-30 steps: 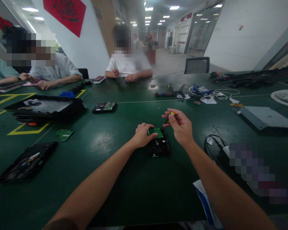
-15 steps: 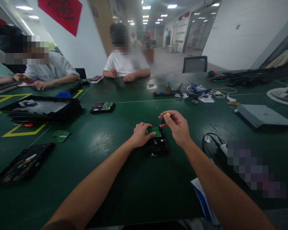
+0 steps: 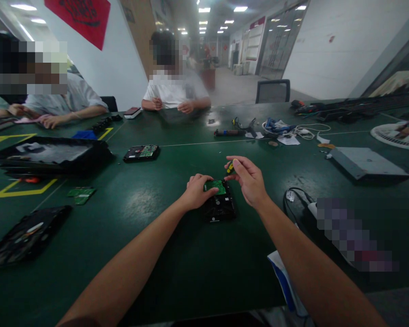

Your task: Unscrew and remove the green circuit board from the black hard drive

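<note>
A black hard drive lies on the green tabletop in front of me, and a green circuit board shows on its far part. My left hand grips the drive's left side, with the thumb laid over the board. Between thumb and fingers, my right hand holds a small yellow and black screwdriver at the drive's far right corner. Its tip is too small to make out.
Another hard drive and a loose circuit board lie left, near black trays and a dark panel. A metal case and a power strip are right. Two people sit across the table.
The screwdriver has tilted in my right hand, so its yellow and black handle now shows below the fingertips. My left hand stays on the hard drive. The view has shifted slightly.
</note>
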Available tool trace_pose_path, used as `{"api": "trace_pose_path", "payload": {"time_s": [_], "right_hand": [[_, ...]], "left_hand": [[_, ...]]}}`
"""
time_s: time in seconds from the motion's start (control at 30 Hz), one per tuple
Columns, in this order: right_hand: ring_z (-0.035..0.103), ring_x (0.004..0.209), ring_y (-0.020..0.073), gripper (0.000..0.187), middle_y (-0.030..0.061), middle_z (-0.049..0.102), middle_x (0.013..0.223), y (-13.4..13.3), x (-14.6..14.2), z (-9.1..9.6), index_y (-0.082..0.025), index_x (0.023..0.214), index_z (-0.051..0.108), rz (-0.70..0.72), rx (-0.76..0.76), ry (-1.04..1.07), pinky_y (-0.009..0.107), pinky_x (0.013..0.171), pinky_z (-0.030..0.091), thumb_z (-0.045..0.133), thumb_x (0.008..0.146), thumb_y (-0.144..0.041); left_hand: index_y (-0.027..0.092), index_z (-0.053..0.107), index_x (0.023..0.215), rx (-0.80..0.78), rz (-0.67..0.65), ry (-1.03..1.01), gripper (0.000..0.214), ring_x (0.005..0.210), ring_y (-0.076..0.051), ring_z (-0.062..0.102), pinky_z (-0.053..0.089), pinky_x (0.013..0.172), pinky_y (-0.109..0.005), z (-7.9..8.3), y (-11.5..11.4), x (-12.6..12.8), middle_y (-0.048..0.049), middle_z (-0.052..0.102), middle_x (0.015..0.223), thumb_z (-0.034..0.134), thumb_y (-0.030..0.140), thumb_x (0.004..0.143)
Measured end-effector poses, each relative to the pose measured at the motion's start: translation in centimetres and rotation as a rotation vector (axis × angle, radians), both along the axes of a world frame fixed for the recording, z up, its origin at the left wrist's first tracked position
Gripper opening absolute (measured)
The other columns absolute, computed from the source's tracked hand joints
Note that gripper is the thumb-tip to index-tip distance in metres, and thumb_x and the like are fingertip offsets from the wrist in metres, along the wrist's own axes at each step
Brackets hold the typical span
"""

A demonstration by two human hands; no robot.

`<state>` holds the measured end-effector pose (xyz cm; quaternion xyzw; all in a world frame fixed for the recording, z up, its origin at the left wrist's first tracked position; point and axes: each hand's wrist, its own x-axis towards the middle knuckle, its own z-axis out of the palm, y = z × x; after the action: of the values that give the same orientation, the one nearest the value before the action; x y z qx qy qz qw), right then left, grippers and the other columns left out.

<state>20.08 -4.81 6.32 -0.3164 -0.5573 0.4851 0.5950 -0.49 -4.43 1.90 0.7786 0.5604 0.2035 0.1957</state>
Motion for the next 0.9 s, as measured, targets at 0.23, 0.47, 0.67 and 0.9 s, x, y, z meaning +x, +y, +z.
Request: {"api": "trace_pose_path", "payload": {"time_s": [0.23,0.47,0.67,0.9], "right_hand": [[0.069,0.095,0.0193,0.025,0.0042,0.072,0.101,-0.33,-0.02,0.32,-0.026,0.104,0.069,0.102,-0.069,0.172,0.034,0.075,0.063,0.061,0.098,-0.048],[0.065,0.092,0.0182,0.025,0.0037,0.069,0.096,-0.26,0.16,0.44,-0.028,0.113,0.073,0.096,-0.077,0.098,0.028,0.065,0.059,0.065,0.096,-0.044],[0.067,0.094,0.0189,0.022,0.0045,0.071,0.1,-0.19,0.23,0.44,-0.025,0.1,0.072,0.1,-0.079,0.122,0.029,0.068,0.058,0.068,0.093,-0.045],[0.068,0.092,0.0192,0.025,0.0039,0.072,0.098,-0.19,0.26,0.44,-0.028,0.113,0.07,0.13,-0.096,0.127,0.031,0.069,0.058,0.064,0.096,-0.046]], "left_hand": [[0.025,0.062,0.132,0.018,-0.01,-0.001,0.051,0.119,-0.033,0.053,0.044,0.102,-0.051,-0.59,0.28,-0.21,-0.0118,0.06,0.127,0.063,0.056,0.092],[0.025,0.062,0.133,0.018,-0.011,0.009,0.05,0.121,-0.034,0.052,0.043,0.103,-0.052,-0.45,0.24,-0.19,-0.012,0.06,0.128,0.062,0.055,0.092],[0.025,0.062,0.133,0.005,-0.014,0.001,0.051,0.12,-0.033,0.053,0.043,0.103,-0.05,-0.28,0.2,-0.17,-0.0115,0.06,0.127,0.062,0.055,0.092],[0.025,0.062,0.133,0.008,-0.004,-0.002,0.051,0.121,-0.034,0.052,0.043,0.104,-0.051,-0.36,0.19,-0.16,-0.0119,0.06,0.127,0.063,0.055,0.092]]}}
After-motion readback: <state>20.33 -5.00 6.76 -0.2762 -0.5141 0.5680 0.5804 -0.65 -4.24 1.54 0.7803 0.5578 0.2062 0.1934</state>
